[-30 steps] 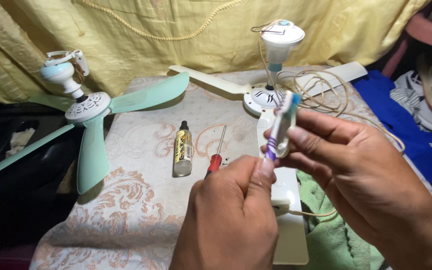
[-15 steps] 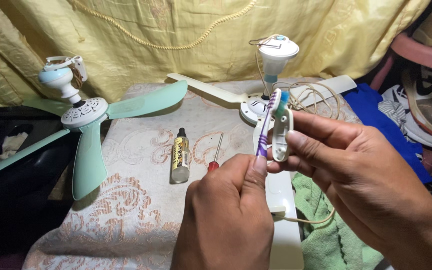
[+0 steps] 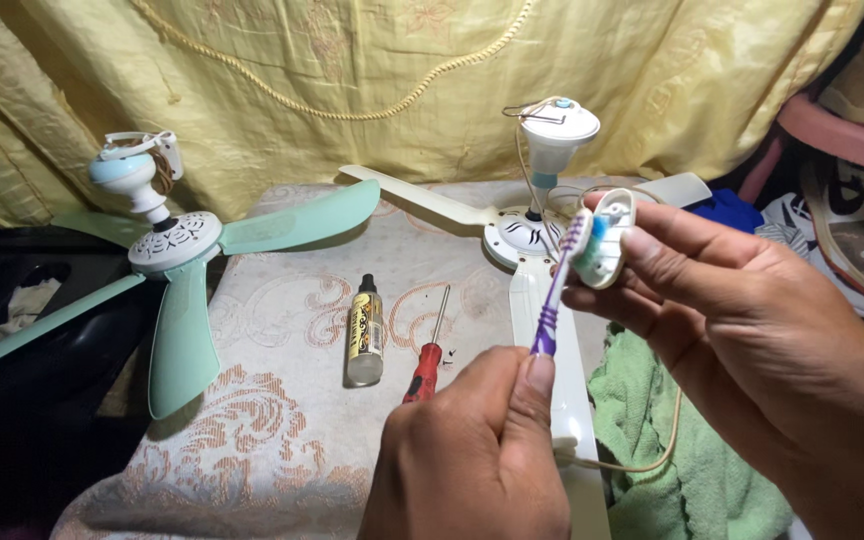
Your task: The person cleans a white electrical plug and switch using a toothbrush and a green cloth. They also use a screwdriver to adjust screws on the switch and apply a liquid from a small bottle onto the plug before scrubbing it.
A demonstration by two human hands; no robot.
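A mint-green ceiling fan [image 3: 167, 250] lies at nine o'clock on a patterned cushion [image 3: 272, 440], its hub upright and blades spread toward a yellow curtain [image 3: 352, 80] hanging across twelve o'clock. Near the centre, a small yellow bottle with a black cap [image 3: 365, 330] rests just beside a red-handled screwdriver [image 3: 430, 350], the two apart but close. At six o'clock the left hand [image 3: 472, 460] is closed in a fist around the purple handle of a toothbrush [image 3: 557, 295], thumb pressed along the shaft, the brush rising toward one o'clock. Its bristled head touches a small white oval plastic part [image 3: 607, 240], pinched between thumb and fingers of the right hand [image 3: 752, 340], which enters from four o'clock. Behind that part a cream-white ceiling fan [image 3: 532, 230] stands on the cushion, a thin cord [image 3: 652, 450] trailing from it down past a green cloth [image 3: 672, 470] at five o'clock. A pink chair [image 3: 832, 125] shows at two o'clock.
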